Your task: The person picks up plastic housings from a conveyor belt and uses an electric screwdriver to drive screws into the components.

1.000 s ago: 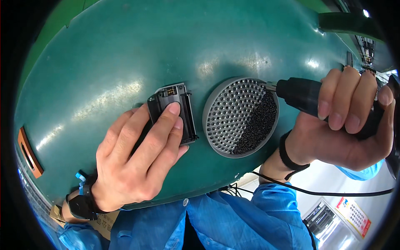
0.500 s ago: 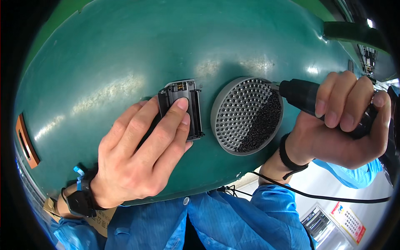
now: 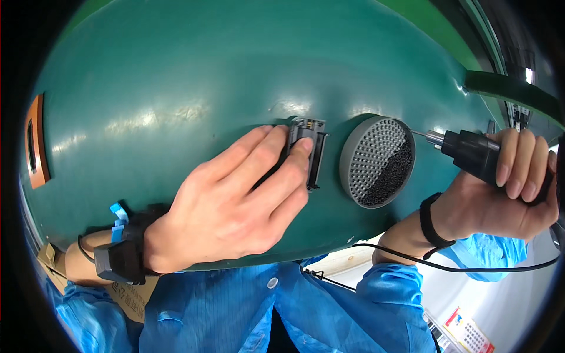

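Observation:
My left hand (image 3: 244, 194) grips a small dark grey plastic housing (image 3: 318, 156) on the green table. Its fingertips press on the top face, near gold contacts at the far end. My right hand (image 3: 500, 188) is wrapped round a black electric screwdriver (image 3: 471, 152), tilted with its thin bit pointing left. The bit's tip is by the far right rim of a round grey tray (image 3: 351, 170). Rows of small holes cover the tray's floor, and many tiny black screws (image 3: 391, 176) are heaped in its right part. Whether a screw sits on the bit is too small to tell.
A black cable (image 3: 459, 269) runs across my right forearm. An orange-brown frame-like piece (image 3: 37, 141) lies at the table's left edge. Low on the left is a cardboard box (image 3: 126, 299). A dark curved bar (image 3: 512, 94) stands at the far right.
The screwdriver has shifted right against the tray, its bit now showing near the rim. Tray and housing appear further right in the view. My left hand keeps its grip on the housing.

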